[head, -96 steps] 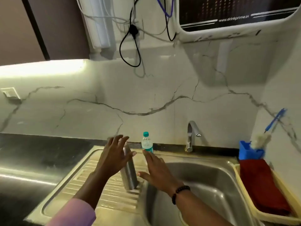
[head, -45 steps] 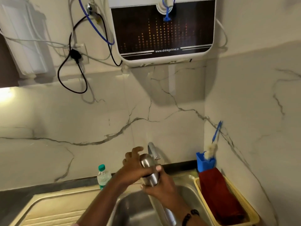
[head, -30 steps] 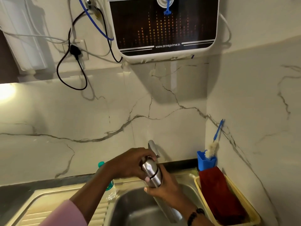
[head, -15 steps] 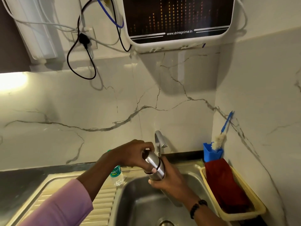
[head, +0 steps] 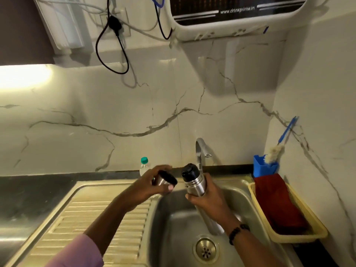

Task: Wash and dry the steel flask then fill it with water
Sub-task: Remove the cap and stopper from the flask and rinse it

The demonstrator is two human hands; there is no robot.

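From my remote seat, the far left gives me only a dark table (head: 28, 191), cut off by the frame edge, with a bright glare on the wall above it. Next comes the ribbed drainboard (head: 92, 218) of the steel sink (head: 173, 224); its near edge runs out of view at the bottom. My pink sleeve (head: 77, 253) covers the drainboard's near corner.

At the sink's back edge stands a small plastic bottle (head: 144, 165) with a green top; my left hand (head: 146, 187) hides its lower part, so I cannot read its label. That hand is curled around the steel cap (head: 165, 180), whose dark inside faces the camera; the cap is blurred and clear of the flask.

Just beside it, my right hand (head: 208, 197) is wrapped around the steel flask (head: 194, 185), held tilted over the basin near its back edge, with the black stopper (head: 188, 170) showing at the top. The flask's lower body is hidden behind my palm and wrist. The tap (head: 200, 151) rises right behind it. The drain (head: 206, 249) sits at the basin's near side.

At the right edge a yellow basket (head: 308, 234) holds a red cloth (head: 277, 201); behind it, a blue holder (head: 264, 167) carries a bottle brush (head: 275, 151) leaning on the wall. Above, the water purifier (head: 231, 22) is cropped by the top edge.
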